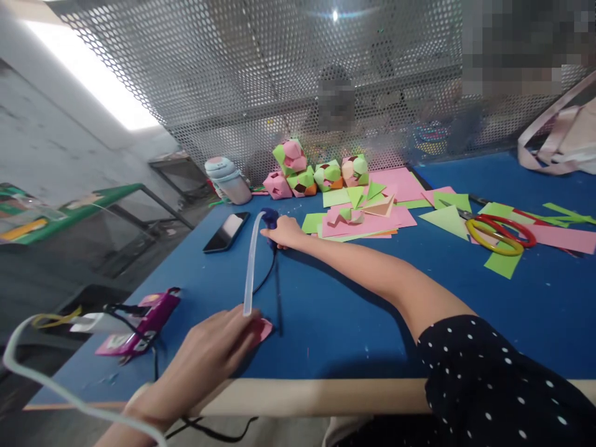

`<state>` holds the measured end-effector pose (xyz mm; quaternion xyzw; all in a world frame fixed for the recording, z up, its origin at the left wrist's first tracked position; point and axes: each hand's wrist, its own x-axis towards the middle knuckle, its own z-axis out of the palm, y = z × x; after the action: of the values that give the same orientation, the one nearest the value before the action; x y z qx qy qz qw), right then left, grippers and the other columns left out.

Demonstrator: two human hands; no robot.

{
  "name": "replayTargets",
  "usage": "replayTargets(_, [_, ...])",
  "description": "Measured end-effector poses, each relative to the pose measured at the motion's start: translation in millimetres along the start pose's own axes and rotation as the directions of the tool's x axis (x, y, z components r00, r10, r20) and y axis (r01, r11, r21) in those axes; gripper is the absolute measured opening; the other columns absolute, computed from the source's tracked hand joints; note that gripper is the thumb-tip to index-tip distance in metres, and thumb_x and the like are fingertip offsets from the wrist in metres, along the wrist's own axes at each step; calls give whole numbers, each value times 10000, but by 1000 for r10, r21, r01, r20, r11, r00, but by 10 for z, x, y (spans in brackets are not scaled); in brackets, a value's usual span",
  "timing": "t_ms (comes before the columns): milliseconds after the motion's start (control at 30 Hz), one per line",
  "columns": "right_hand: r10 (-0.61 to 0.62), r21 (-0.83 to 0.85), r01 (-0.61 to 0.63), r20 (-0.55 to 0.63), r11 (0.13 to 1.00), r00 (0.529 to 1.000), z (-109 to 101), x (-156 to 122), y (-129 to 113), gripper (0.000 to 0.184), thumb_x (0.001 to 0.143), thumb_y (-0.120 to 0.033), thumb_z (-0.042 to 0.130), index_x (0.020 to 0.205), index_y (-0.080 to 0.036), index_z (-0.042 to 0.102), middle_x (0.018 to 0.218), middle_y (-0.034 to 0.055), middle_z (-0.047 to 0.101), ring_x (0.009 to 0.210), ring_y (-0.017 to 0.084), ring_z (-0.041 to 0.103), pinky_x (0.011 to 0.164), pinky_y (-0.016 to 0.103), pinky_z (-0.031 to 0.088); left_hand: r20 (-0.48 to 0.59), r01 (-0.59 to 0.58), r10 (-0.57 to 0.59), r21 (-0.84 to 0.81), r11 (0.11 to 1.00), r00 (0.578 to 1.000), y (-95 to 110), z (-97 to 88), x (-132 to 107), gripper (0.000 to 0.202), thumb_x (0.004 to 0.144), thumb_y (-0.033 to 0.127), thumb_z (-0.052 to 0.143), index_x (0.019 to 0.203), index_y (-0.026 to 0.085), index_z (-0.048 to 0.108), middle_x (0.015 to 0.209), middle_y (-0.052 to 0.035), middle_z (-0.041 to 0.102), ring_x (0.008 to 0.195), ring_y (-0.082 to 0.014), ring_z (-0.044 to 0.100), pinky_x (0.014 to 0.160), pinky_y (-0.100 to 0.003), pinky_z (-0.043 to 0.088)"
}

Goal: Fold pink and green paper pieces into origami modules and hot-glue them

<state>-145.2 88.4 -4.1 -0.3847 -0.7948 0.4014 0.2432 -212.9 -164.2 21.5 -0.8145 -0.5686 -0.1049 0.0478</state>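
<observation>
My right hand [285,233] is stretched far forward, its fingers wrapped around a dark blue glue gun [269,217]. A long translucent glue stick [252,267] juts from the gun back toward me, its near end in front of my left hand [218,341]. Near the table's front edge, that hand is closed on a piece of pink paper [264,330], of which only a corner shows past the fingers. From the gun, a thin black cord [266,277] runs down behind the stick.
A phone [226,232] lies left of the gun, with a bottle [228,180] behind. Folded paper cubes [302,181] stand at the back. Pink and green paper [372,222] and scissors [500,234] spread rightward. A purple box [151,320] with cords sits at left. A perforated metal screen [261,81] closes the far side.
</observation>
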Motion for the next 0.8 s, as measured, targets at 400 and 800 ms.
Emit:
replayTargets(400, [-47, -35, 50, 70, 998, 996, -115, -140, -27, 408, 818, -475, 567, 625, -119, 609, 562, 71, 666, 419, 140, 610, 491, 224, 504, 96, -261, 267, -68, 963, 959, 377, 177, 608, 194, 907, 142, 330, 934, 171, 520, 761, -29, 591, 637, -133, 551, 609, -228, 424])
replayTargets(800, [-332, -268, 297, -95, 916, 938, -1353, -1024, 447, 198, 793, -130, 497, 917, -153, 648, 920, 45, 682, 821, 143, 620, 733, 234, 450, 128, 61, 16, -576, 815, 992, 691, 224, 1221, 185, 891, 249, 424, 891, 177, 595, 750, -2, 640, 647, -118, 548, 608, -226, 411])
